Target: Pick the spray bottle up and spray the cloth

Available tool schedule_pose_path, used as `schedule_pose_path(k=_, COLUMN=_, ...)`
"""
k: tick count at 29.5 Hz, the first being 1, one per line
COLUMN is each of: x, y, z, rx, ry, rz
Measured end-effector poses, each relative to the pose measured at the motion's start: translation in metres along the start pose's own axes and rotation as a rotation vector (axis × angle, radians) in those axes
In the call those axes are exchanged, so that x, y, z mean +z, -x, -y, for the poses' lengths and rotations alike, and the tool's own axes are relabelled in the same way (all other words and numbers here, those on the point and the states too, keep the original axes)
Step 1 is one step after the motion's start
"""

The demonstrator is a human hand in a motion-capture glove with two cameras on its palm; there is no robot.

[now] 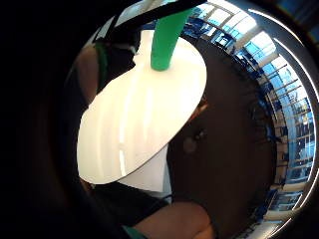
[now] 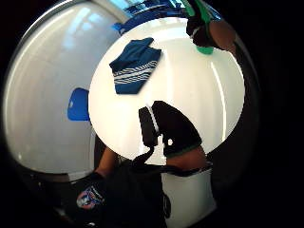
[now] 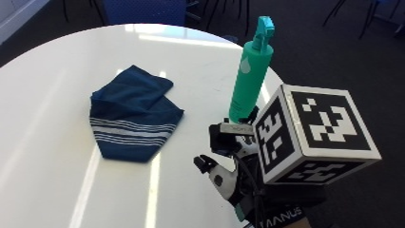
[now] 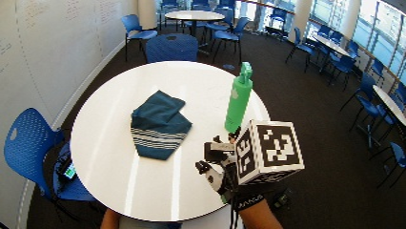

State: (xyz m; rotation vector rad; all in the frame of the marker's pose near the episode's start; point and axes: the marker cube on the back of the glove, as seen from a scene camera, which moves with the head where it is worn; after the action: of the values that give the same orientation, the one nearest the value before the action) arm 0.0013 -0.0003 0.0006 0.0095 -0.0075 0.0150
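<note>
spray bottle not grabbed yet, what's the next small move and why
Probably reach the gloved right hand forward to close round the tall green plastic spray bottle. It stands upright, apparently unheld, just beyond the hand on the round white table, the folded blue striped cloth beside it.

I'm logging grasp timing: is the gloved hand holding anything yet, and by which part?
Cannot be told: the right hand is at the base of the upright spray bottle, but its fingers are hidden.
</note>
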Motion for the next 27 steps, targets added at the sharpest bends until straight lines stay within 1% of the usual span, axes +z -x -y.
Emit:
schedule_pose_path(k=7, x=0.002, y=-0.004, z=0.001, rx=0.007, ry=-0.016, rz=0.033)
schedule_pose_path(k=13, x=-0.003, y=-0.021, z=0.018, rx=0.005, ry=-0.077, rz=0.106)
schedule_pose_path(k=16, x=-0.004, y=-0.033, z=0.035, rx=-0.029, ry=-0.095, rz=0.189)
schedule_pose_path(k=20, x=-0.006, y=-0.048, z=0.056, rx=-0.047, ry=-0.105, rz=0.362)
schedule_pose_path(k=23, x=-0.009, y=-0.062, z=0.072, rx=-0.013, ry=-0.138, rz=0.443)
schedule_pose_path(k=27, x=-0.014, y=-0.081, z=0.096, rx=0.068, ry=-0.202, rz=0.433)
